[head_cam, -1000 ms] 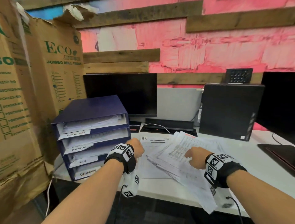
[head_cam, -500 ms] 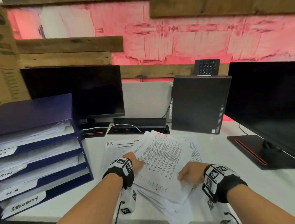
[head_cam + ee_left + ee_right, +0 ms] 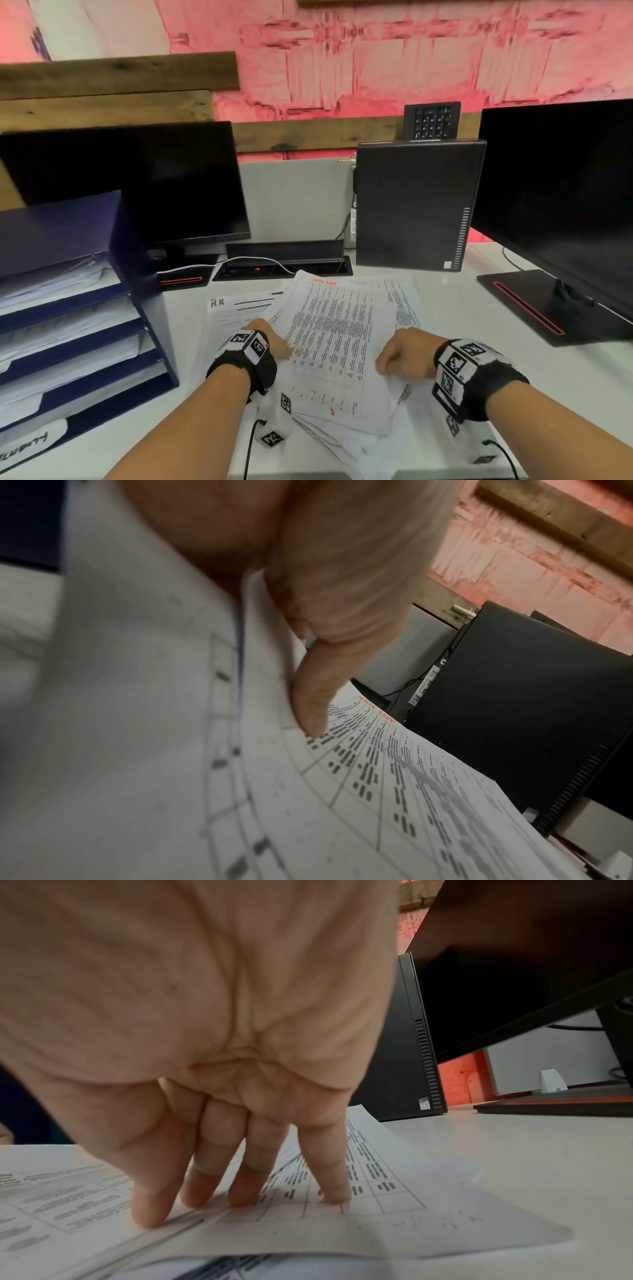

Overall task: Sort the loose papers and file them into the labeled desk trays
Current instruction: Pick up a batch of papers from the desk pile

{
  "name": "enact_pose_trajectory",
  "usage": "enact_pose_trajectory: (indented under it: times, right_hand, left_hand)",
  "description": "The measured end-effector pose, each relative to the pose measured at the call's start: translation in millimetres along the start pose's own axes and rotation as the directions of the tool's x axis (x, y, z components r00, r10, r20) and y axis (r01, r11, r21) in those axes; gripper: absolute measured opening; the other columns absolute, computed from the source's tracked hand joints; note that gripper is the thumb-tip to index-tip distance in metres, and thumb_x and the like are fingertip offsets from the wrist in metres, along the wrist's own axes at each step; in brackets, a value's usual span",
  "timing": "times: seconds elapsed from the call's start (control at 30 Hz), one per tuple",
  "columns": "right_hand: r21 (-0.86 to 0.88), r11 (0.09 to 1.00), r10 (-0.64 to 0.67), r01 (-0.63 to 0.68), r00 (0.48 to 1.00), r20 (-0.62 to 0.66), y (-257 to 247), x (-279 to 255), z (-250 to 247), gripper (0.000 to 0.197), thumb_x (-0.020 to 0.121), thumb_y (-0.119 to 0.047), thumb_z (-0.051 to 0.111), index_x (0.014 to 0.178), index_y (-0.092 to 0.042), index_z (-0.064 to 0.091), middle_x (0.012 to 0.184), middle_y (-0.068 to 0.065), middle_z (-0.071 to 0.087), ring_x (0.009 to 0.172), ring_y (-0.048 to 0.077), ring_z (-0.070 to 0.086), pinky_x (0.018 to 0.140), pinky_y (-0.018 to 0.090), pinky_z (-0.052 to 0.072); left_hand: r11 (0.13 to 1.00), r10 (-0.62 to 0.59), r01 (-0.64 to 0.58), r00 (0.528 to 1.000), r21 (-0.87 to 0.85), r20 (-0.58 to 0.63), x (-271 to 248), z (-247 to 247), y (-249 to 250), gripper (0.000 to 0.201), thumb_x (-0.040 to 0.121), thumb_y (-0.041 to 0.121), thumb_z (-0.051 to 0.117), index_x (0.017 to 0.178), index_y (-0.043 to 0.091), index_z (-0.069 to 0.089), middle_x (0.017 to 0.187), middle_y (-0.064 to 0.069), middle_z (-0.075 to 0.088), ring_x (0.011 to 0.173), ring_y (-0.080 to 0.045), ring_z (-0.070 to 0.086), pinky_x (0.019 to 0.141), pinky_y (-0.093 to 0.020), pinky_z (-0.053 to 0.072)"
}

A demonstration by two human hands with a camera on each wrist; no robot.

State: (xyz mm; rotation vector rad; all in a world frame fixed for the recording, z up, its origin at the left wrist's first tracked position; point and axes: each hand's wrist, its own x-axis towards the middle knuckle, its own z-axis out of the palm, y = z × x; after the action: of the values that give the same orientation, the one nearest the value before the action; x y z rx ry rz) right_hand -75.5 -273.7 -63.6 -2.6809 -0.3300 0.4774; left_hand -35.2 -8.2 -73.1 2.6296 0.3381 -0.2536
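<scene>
We press straight fingers of both hands, left hand (image 3: pixel 274 342) and right hand (image 3: pixel 404 356), on the unsorted paper pile (image 3: pixel 335 342) beside the part-filled trays (image 3: pixel 78 329); most filing remains.

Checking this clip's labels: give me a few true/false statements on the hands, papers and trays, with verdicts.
1. Both hands rest on the paper pile. True.
2. The right hand lifts a sheet off the desk. False: its fingers press down on the pile.
3. The trays stand left of the pile. True.
4. The sheet marked H.R lies in a tray. False: it lies on the desk by the left hand.
</scene>
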Motion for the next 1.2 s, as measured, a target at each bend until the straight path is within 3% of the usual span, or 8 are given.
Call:
enact_pose_trajectory:
  times: [0.13,0.27,0.4,0.5,0.63,0.73,0.97,1.2]
  right_hand:
    - [-0.004,1.000,-0.015,0.015,1.000,0.003,-1.0,-3.4,2.4,0.023,0.088,-0.018,0.055,0.099,-0.024,0.075,0.113,-0.014,0.068,0.109,0.001,0.058,0.099,0.015,0.040]
    - [-0.032,0.999,0.012,-0.013,0.999,-0.042,-0.8,-7.5,5.0,0.027,0.089,-0.018,0.051,0.105,-0.024,0.072,0.117,-0.011,0.066,0.109,0.007,0.058,0.100,0.020,0.043]
    - [-0.061,0.998,0.024,-0.029,0.996,-0.085,-9.2,-10.6,1.4,0.019,0.093,-0.028,0.048,0.096,-0.017,0.064,0.102,-0.005,0.060,0.103,0.017,0.057,0.088,0.024,0.043]
    - [0.132,0.991,0.021,0.001,0.987,-0.162,-19.3,-14.6,-3.5,0.037,0.093,-0.037,0.054,0.124,-0.017,0.052,0.119,-0.006,0.054,0.109,0.012,0.050,0.090,0.021,0.037]
    - [0.704,0.706,0.181,0.068,0.945,-0.273,-34.8,-18.2,-7.8,0.076,0.083,-0.038,0.069,0.144,-0.012,0.031,0.137,0.002,0.050,0.120,0.020,0.053,0.098,0.032,0.042]
    - [0.825,0.529,0.082,0.197,0.956,-0.280,-57.7,-22.5,-13.8,0.045,0.087,-0.017,0.067,0.129,-0.013,0.050,0.113,0.001,0.069,0.099,0.022,0.067,0.087,0.043,0.055]
    - [0.632,0.693,0.072,0.347,0.839,-0.540,-87.7,-25.9,-16.8,0.029,0.082,-0.004,0.069,0.108,-0.016,0.066,0.104,-0.003,0.071,0.094,0.014,0.069,0.088,0.041,0.055]
    - [0.622,0.730,0.106,0.284,0.852,-0.513,-82.7,-23.3,7.7,0.029,0.074,-0.006,0.077,0.098,-0.017,0.064,0.096,-0.001,0.072,0.088,0.015,0.069,0.083,0.037,0.057]
  left_hand:
    - [0.999,0.020,-0.022,0.999,-0.040,-0.027,-0.7,-4.4,-8.2,0.052,0.078,0.030,0.073,0.122,0.008,0.057,0.121,-0.007,0.060,0.111,-0.024,0.058,0.083,-0.025,0.044]
    - [0.975,0.075,-0.100,0.989,-0.201,-0.130,-7.7,-11.3,-12.7,0.022,0.075,0.010,0.076,0.091,0.010,0.061,0.086,-0.002,0.055,0.084,-0.020,0.054,0.071,-0.022,0.044]
    - [0.917,0.099,-0.193,0.958,-0.349,-0.271,-24.8,-26.4,-23.2,0.038,0.070,0.004,0.077,0.062,0.016,0.042,0.064,0.001,0.043,0.061,-0.018,0.043,0.056,-0.021,0.035]
    - [0.851,0.134,-0.271,0.940,-0.449,-0.315,-38.0,-42.9,-33.7,0.042,0.071,0.001,0.076,0.060,0.014,0.038,0.065,-0.005,0.046,0.059,-0.018,0.045,0.057,-0.024,0.039]
    - [0.739,0.147,-0.339,0.925,-0.583,-0.351,-60.1,-59.5,-47.1,0.031,0.078,0.000,0.072,0.064,0.010,0.046,0.063,-0.001,0.051,0.055,-0.014,0.047,0.049,-0.019,0.039]
    - [0.656,0.133,-0.349,0.926,-0.670,-0.353,-69.1,-68.6,-50.7,0.015,0.081,0.004,0.071,0.090,-0.002,0.060,0.083,-0.009,0.065,0.073,-0.020,0.059,0.059,-0.023,0.046]
    - [0.556,0.068,-0.332,0.932,-0.762,-0.357,-87.4,-74.0,-47.9,0.030,0.077,0.002,0.074,0.099,0.013,0.057,0.093,-0.004,0.069,0.080,-0.015,0.066,0.062,-0.023,0.050]
    - [0.558,0.097,-0.327,0.938,-0.762,-0.332,-95.8,-68.8,-56.1,0.032,0.078,-0.009,0.068,0.102,0.011,0.063,0.091,0.001,0.065,0.080,-0.012,0.063,0.066,-0.017,0.049]
